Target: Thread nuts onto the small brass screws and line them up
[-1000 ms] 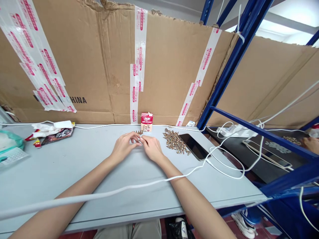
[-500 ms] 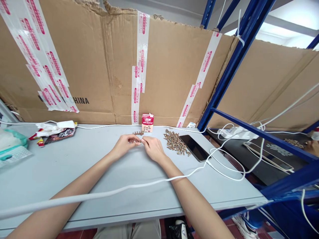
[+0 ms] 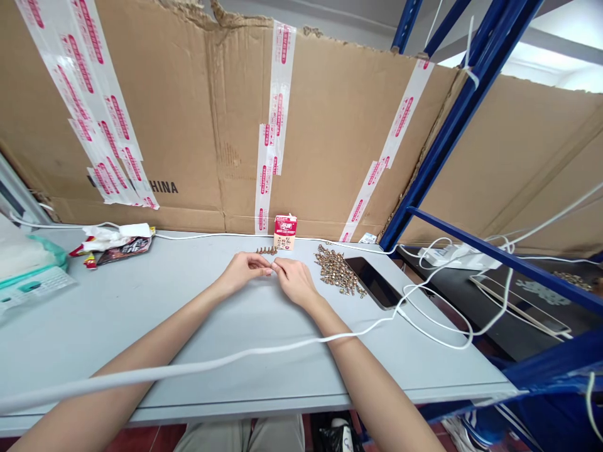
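Row of metal pieces [image 3: 267,250] just beyond the hands [image 3: 294,279], pile [image 3: 338,270] at right

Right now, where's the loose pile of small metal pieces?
Head view, right of centre: the pile lies on the grey table between the right hand and the phone, nearest the phone.

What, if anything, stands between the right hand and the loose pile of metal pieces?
Nothing visible. The pile of metal pieces lies right of the right hand; the phone is on the pile's far side, and the white cable crosses the right forearm instead.
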### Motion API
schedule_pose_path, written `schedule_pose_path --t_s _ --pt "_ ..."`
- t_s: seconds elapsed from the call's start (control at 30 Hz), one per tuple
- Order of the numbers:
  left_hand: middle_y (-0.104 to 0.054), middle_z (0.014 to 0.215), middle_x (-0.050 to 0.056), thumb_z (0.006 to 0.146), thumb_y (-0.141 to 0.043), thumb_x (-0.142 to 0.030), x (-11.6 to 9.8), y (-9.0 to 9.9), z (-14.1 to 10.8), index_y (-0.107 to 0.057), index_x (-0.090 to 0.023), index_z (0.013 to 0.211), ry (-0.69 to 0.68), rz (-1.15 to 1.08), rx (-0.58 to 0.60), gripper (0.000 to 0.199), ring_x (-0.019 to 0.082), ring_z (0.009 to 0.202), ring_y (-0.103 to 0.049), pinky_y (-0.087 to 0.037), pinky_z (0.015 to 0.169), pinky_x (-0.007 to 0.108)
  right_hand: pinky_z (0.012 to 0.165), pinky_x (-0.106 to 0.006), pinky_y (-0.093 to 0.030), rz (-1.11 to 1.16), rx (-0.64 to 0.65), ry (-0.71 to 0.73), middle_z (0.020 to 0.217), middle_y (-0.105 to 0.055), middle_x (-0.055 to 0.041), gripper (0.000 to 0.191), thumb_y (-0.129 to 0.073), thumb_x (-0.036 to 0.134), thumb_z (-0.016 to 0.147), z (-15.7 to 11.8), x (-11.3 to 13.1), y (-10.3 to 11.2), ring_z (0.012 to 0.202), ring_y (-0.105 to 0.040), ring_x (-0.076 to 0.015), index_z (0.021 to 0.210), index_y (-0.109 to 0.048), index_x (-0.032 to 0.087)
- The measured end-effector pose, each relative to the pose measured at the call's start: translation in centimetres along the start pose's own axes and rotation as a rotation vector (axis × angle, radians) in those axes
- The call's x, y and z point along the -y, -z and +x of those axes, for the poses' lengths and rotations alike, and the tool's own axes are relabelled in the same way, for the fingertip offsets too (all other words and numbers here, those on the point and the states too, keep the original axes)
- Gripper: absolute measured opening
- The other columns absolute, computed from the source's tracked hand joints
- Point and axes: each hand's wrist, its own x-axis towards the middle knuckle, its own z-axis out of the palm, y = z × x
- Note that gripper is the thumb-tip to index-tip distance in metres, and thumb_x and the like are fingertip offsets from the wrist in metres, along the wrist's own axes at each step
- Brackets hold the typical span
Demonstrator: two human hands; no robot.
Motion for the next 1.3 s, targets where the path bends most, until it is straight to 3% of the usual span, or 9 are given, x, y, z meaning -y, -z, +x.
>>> schedule_pose_path --t_s 0.1,0.23,0.33,0.57,0.67,0.9,1.03,1.17,1.3 --pt "-0.068 0.075 0.003 0.065 -0.068 -0.041 -0.4 -0.1 -0.1 -0.068 -0.017 0.078 -0.027 0.195 -0.093 0.027 0.016 0.068 -0.058 -0.043 0.067 0.027 0.058 -0.022 -0.024 0.007 0.008 -0.01 0.077 -0.061 -0.0001 0.032 -0.029 0.03 0.093 0.0 -0.1 -0.1 0.066 -0.049 -0.0112 0.079 -0.056 0.019" --pt "-0.069 0.075 0.004 0.074 -0.057 -0.046 -0.2 0.1 -0.1 -0.066 -0.015 0.092 0.005 0.024 0.088 0.036 0.017 0.07 -0.06 -0.044 0.066 0.026 0.059 -0.022 -0.026 0.009 0.003 -0.008 0.077 -0.061 -0.0005 0.034 -0.028 0.03 0.094 0.0 0.0 0.1 0.067 -0.049 -0.0113 0.079 -0.056 0.019" --pt "-0.069 0.074 0.006 0.078 -0.052 -0.044 0.2 0.4 0.0 -0.067 -0.013 0.086 0.015 -0.054 0.149 0.035 0.018 0.073 -0.062 -0.045 0.066 0.027 0.06 -0.022 -0.026 -0.003 0.02 0.0 0.077 -0.061 -0.0005 0.034 -0.028 0.03 0.094 -0.1 0.1 0.1 0.068 -0.05 -0.0113 0.078 -0.057 0.019" --pt "-0.069 0.074 0.003 0.065 -0.066 -0.041 -0.5 0.1 -0.3 -0.069 -0.019 0.074 0.033 0.177 -0.032 0.024 0.019 0.071 -0.061 -0.044 0.066 0.027 0.059 -0.021 -0.027 -0.042 0.054 -0.011 0.075 -0.061 -0.0005 0.033 -0.029 0.028 0.093 -0.1 0.3 -0.3 0.065 -0.05 -0.0108 0.081 -0.059 0.019" --pt "-0.069 0.077 0.001 0.067 -0.064 -0.048 -1.1 0.6 -0.3 -0.066 -0.021 0.082 0.037 0.283 -0.063 0.032 0.019 0.073 -0.06 -0.043 0.067 0.027 0.059 -0.022 -0.029 -0.102 0.035 -0.038 0.079 -0.064 -0.0015 0.036 -0.027 0.031 0.094 0.3 0.0 0.3 0.068 -0.053 -0.0119 0.083 -0.06 0.02" --pt "-0.064 0.101 0.01 0.079 -0.053 -0.037 1.8 5.7 -0.3 -0.062 -0.018 0.099 0.076 0.843 -0.247 0.029 0.029 0.1 -0.052 -0.036 0.083 0.038 0.064 -0.032 -0.038 -0.539 -0.044 -0.552 0.081 -0.065 -0.0173 0.041 -0.031 0.034 0.091 -0.3 -4.3 4.1 0.075 -0.062 -0.0244 0.087 -0.065 0.012" --pt "-0.057 0.114 0.011 0.081 -0.05 -0.036 4.5 7.4 -0.5 -0.059 -0.018 0.11 0.136 0.88 -0.202 0.036 0.029 0.107 -0.047 -0.037 0.085 0.036 0.062 -0.036 -0.04 -0.647 -0.136 -0.688 0.076 -0.062 -0.0226 0.046 -0.031 0.037 0.09 -1.4 -6.4 5.1 0.075 -0.062 -0.0299 0.082 -0.065 0.005" --pt "-0.057 0.113 0.009 0.083 -0.045 -0.034 6.2 7.4 -0.4 -0.062 -0.019 0.108 0.096 0.873 -0.152 0.034 0.026 0.106 -0.048 -0.038 0.085 0.033 0.061 -0.034 -0.039 -0.584 -0.118 -0.639 0.076 -0.062 -0.0201 0.046 -0.029 0.041 0.091 -1.0 -5.2 4.5 0.072 -0.063 -0.0267 0.086 -0.062 0.009" --pt "-0.06 0.108 0.007 0.085 -0.042 -0.033 6.8 7.0 -0.3 -0.066 -0.022 0.102 -0.023 0.893 -0.122 0.031 0.024 0.101 -0.049 -0.038 0.083 0.032 0.061 -0.029 -0.038 -0.479 -0.021 -0.421 0.08 -0.064 -0.0113 0.03 -0.033 0.034 0.091 -0.1 -2.3 2.2 0.071 -0.062 -0.0208 0.092 -0.058 0.018"
